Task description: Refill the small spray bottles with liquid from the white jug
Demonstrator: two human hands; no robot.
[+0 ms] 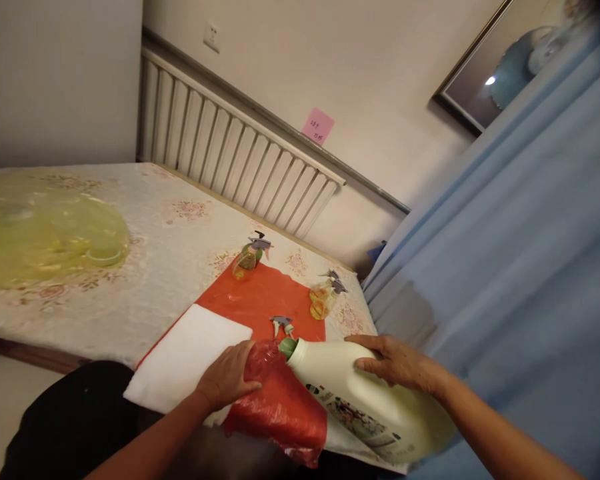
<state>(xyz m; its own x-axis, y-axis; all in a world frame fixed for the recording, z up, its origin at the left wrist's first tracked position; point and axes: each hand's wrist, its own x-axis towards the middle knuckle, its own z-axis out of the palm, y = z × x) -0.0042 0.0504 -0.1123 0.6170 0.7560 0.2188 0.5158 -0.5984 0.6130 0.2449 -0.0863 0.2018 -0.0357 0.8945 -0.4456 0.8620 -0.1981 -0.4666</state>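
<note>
My left hand [227, 375] is closed round a clear bottle [265, 360], which looks reddish against the red plastic sheet [285, 413] beneath it. Tipped on its side, a large cream detergent jug [353, 373] has its green spout [287, 347] at the bottle's mouth. My right hand [397, 361] grips the jug from above, by its handle side. I cannot make out whether liquid is flowing. Just beyond the spout lies a loose grey spray trigger head [282, 325]. A folded white cloth [190, 353] is under my left wrist.
Farther back stand two spray bottles, one greenish [250, 257] and one with yellow liquid [323, 297]. A yellow translucent plastic bag [45, 230] covers the table's left part. Behind the flowered tablecloth [155, 253] is a radiator [230, 140]; a blue curtain [510, 233] hangs at right.
</note>
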